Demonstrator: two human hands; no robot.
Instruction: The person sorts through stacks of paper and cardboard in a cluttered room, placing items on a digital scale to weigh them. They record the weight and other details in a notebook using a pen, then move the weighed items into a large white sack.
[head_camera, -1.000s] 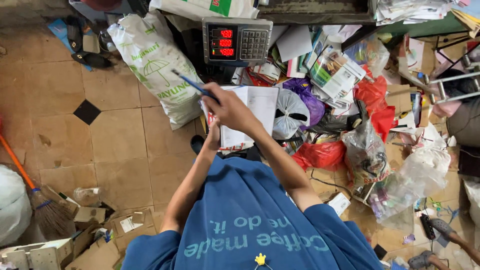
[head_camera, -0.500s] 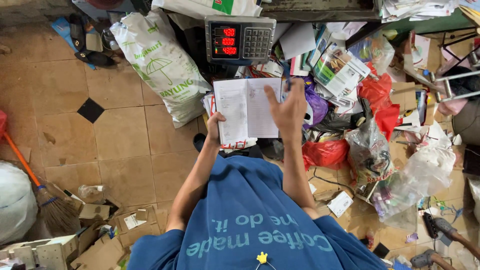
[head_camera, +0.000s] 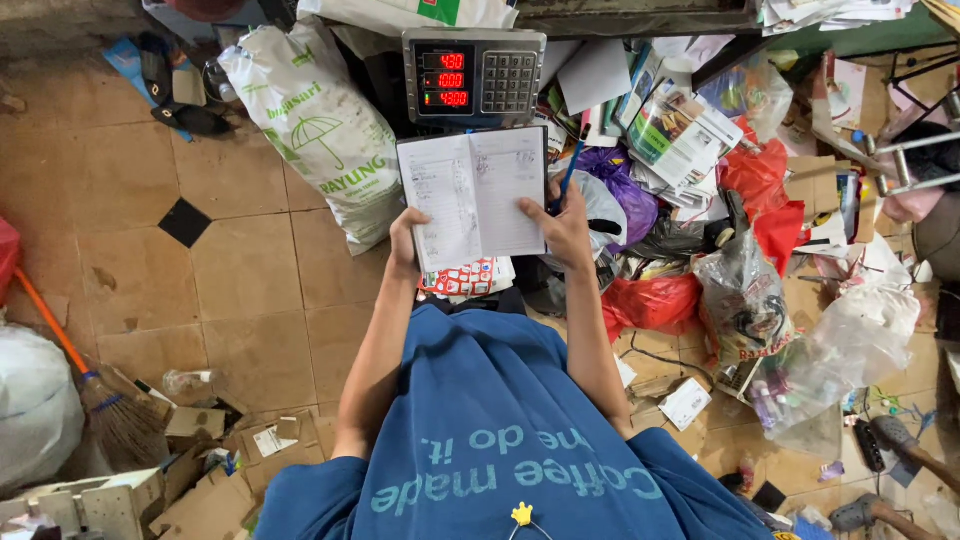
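Tiled floor around me is crowded with bags, papers and cardboard. Both my arms reach straight ahead toward twelve o'clock, elbows bent slightly. I count one open notebook (head_camera: 474, 197), one blue pen (head_camera: 571, 167), one scale (head_camera: 474, 76) with three red readouts just beyond it. My left hand (head_camera: 406, 240) curls around the notebook's left edge. My right hand (head_camera: 561, 228) presses its right page, fingers pinching the pen upright.
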